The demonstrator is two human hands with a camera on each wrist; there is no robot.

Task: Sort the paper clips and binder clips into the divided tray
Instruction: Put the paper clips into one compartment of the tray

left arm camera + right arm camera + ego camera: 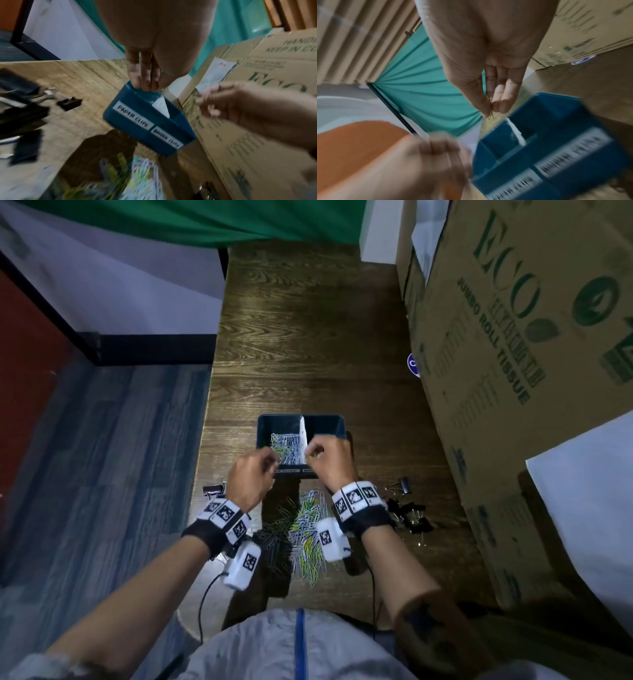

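Observation:
The blue divided tray (274,420) sits on the wooden table, split by a white divider (302,440). Its left compartment holds several paper clips (286,448). The tray (127,130) carries two labels on its front wall. My right hand (313,454) hovers over the divider, and thumb and fingers (500,106) pinch a thin paper clip (490,113). My left hand (270,465) is at the near left part of the tray, fingertips (145,84) bunched together with no clip visible in them. A pile of loose paper clips (308,529) lies between my wrists.
Black binder clips (411,515) lie right of the pile, and more binder clips (214,489) at the table's left edge. Large cardboard boxes (496,337) wall off the right side. The table top drops off on the left to the floor (102,457).

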